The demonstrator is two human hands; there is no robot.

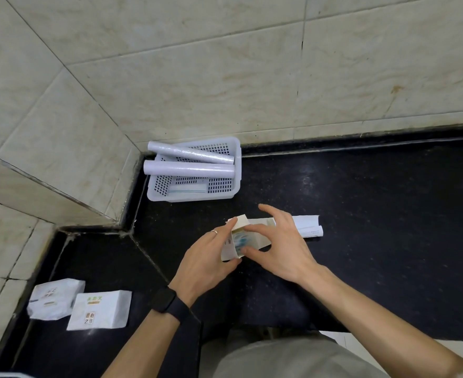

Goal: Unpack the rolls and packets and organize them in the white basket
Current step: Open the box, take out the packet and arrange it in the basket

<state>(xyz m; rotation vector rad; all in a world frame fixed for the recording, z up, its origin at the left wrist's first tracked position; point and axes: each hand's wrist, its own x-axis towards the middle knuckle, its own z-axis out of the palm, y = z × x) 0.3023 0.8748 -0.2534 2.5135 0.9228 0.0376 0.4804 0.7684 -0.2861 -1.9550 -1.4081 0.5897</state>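
Note:
A white perforated basket [233, 170] stands in the counter's corner with two white rolls [189, 169] lying across it and a flat packet [188, 190] inside. At the centre I hold a long white carton [263, 236] whose end flap is open, showing a blue-printed packet inside. My left hand [211, 260] grips the carton's open end, a finger holding the flap up. My right hand [282, 241] rests over the carton, thumb and fingertips at its mouth. Two white packets [99, 309] lie at the lower left.
The black counter [375, 227] is L-shaped, bounded by tiled walls [170, 77] at the back and left. The carton's far end [309, 227] sticks out to the right of my hand. My trousers show at the bottom edge.

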